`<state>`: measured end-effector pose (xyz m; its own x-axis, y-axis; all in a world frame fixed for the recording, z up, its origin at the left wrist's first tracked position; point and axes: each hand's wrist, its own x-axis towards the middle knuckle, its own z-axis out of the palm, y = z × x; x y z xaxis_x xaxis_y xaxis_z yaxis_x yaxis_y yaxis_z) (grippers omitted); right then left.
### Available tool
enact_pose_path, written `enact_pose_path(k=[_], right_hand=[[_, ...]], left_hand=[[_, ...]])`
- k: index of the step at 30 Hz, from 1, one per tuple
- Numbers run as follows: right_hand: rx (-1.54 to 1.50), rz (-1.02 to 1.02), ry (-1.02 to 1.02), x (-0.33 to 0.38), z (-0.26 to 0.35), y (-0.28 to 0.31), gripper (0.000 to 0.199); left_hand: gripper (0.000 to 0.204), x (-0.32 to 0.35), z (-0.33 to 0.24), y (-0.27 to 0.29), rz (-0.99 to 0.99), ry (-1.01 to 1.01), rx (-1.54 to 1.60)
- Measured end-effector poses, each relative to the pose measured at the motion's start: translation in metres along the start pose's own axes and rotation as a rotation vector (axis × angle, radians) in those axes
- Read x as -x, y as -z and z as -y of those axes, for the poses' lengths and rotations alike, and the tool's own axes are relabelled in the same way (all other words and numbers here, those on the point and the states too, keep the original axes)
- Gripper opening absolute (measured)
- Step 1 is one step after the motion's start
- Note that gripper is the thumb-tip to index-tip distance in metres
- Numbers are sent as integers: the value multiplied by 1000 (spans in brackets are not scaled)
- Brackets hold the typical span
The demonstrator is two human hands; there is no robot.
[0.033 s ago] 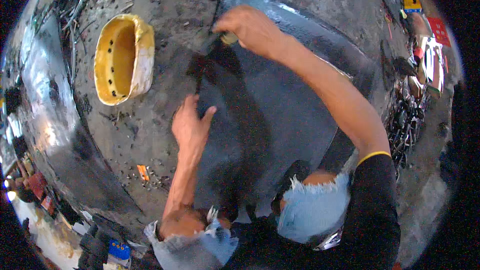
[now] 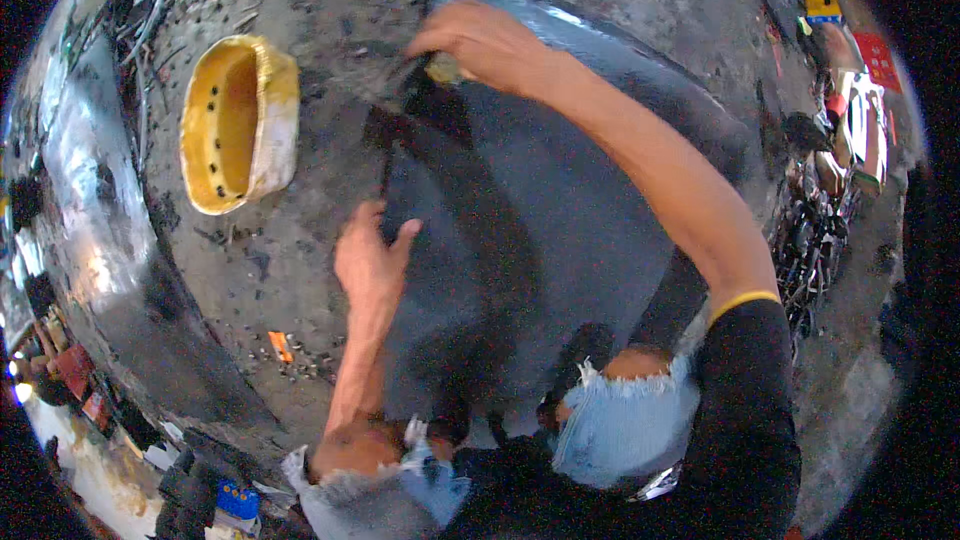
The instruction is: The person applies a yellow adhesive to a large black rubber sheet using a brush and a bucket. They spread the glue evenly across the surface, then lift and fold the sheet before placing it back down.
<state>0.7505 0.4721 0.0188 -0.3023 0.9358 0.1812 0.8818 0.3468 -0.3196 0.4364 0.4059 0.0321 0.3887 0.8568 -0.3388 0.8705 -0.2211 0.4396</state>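
A dark, smooth sheet (image 2: 600, 190) lies before me, with a glossy strip along its far side. Over its far left edge, the fingers of my right hand (image 2: 478, 43) curl round a small, yellowish, roundish thing (image 2: 442, 68); its kind cannot be made out. Nearer to me, my left hand (image 2: 368, 258) lies at the sheet's left edge with the thumb spread from the fingers, holding nothing that shows. Shadows of my arm and hand fall across the sheet between the two hands.
An oval yellow tub (image 2: 272, 130) with a whitish outside stands on the ground at left. Further left, a shiny curved surface (image 2: 90, 200) runs along. A small orange piece (image 2: 281, 346) lies among crumbs. Tangled dark scraps (image 2: 810, 230) are piled at right.
My right hand has moved slightly left and away with the yellowish thing. My left hand appears a little further left and nearer. The whole view has shifted slightly.
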Motion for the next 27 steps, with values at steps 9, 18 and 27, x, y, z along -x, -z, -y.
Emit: enact_pose_path(k=[9, 18, 27], right_hand=[[-7, 305, -67, 218, -90, 89, 32], [116, -198, -739, 447, 36, 103, 39], [110, -610, -1333, 460, 157, 60, 28]], left_hand=[[47, -16, -2, -13, 56, 16, 16], [43, -16, 23, -16, -17, -158, -28], [38, 23, 56, 2, -8, -214, -2]])
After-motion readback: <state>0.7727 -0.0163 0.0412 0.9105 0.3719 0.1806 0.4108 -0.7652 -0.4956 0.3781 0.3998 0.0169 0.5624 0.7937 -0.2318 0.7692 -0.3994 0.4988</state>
